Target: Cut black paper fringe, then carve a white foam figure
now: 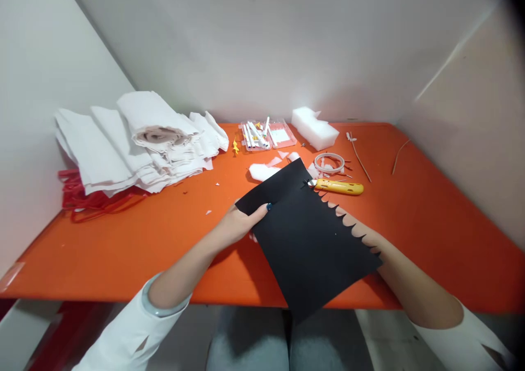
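A sheet of black paper point(315, 245) is held up at a slant over the table's front edge. Its right edge is cut into a row of scallops, with small black bits sticking up near the top. My left hand point(241, 222) grips the left edge, thumb on top and fingers underneath. Behind the sheet is my right hand point(341, 212); skin shows past the scalloped edge, but its fingers are hidden, so I cannot see what it holds. A yellow utility knife point(339, 187) lies just beyond the paper's upper right edge.
On the orange table point(164, 251), folded white cloth or paper point(156, 136) is piled at left over red ribbon point(73, 189). Farther back are a case of white markers point(254, 136), a white foam block point(315, 128), a tape roll point(329, 163) and thin wires point(361, 158).
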`<action>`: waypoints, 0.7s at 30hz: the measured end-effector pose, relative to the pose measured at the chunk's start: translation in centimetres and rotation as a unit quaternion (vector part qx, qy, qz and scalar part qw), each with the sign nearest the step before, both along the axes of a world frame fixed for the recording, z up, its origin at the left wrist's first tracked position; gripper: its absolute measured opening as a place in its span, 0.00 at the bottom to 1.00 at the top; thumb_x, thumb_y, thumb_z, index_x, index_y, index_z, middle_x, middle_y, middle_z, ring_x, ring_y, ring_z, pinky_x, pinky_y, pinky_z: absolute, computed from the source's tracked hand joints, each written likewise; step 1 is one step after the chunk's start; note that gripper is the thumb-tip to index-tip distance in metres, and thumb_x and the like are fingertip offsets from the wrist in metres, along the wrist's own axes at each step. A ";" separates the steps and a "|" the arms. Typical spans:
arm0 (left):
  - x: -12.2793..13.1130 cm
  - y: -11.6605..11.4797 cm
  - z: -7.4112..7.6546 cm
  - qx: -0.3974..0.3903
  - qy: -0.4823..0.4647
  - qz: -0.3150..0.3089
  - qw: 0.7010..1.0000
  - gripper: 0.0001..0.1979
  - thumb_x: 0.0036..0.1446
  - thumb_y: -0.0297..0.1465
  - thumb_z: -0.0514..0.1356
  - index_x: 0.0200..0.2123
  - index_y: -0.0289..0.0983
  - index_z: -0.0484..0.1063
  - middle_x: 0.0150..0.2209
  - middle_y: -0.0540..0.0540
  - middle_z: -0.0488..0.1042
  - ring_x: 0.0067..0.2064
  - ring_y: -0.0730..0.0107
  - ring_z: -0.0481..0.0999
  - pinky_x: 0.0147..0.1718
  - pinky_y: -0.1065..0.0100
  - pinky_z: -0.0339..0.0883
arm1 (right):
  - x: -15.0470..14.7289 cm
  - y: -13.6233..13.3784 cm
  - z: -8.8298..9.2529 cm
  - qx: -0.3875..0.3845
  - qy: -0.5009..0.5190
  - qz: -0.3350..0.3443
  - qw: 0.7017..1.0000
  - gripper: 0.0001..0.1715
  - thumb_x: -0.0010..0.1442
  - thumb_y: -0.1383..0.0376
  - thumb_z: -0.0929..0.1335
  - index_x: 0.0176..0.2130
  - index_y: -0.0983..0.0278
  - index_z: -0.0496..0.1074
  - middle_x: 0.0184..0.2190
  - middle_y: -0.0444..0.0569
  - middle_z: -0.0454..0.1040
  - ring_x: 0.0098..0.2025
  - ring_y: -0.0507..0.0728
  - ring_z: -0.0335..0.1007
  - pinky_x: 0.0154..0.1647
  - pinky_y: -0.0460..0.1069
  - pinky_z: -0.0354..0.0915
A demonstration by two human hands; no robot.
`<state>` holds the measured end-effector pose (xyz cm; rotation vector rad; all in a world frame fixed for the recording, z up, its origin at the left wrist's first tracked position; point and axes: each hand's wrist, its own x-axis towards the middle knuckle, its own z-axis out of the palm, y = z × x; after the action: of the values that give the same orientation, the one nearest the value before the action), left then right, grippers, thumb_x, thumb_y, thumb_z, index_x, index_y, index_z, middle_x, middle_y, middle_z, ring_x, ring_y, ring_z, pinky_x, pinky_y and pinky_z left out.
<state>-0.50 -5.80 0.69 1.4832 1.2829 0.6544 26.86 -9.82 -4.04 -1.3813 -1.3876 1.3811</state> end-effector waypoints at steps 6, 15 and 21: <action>-1.7 2.2 0.1 0.055 -0.192 -0.032 0.979 0.23 0.54 0.45 0.57 0.47 0.35 0.72 0.46 0.40 0.76 0.46 0.58 0.75 0.42 0.65 0.70 | 0.0 0.7 1.8 -0.061 0.013 -0.014 0.998 0.28 0.47 0.60 0.71 0.50 0.57 0.73 0.57 0.50 0.69 0.59 0.66 0.63 0.59 0.61 0.60; -3.0 3.1 1.3 -0.066 -0.049 -0.215 0.973 0.23 0.54 0.45 0.59 0.47 0.35 0.72 0.37 0.43 0.75 0.29 0.71 0.74 0.25 0.74 0.67 | -1.5 0.9 3.8 -0.054 -0.028 0.218 0.974 0.18 0.59 0.58 0.67 0.47 0.59 0.77 0.49 0.48 0.76 0.53 0.63 0.69 0.56 0.57 0.63; -0.5 1.6 -0.2 -0.026 -0.035 -0.172 0.984 0.20 0.58 0.45 0.56 0.39 0.33 0.73 0.35 0.45 0.76 0.34 0.68 0.75 0.30 0.72 0.67 | -1.3 0.8 2.7 -0.050 -0.023 0.182 0.982 0.19 0.54 0.57 0.69 0.45 0.58 0.78 0.46 0.47 0.76 0.50 0.62 0.70 0.53 0.56 0.66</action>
<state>-0.97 -4.23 0.53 1.5758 0.9510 0.4377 25.56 -8.98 -1.38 -1.2713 -1.6828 1.6815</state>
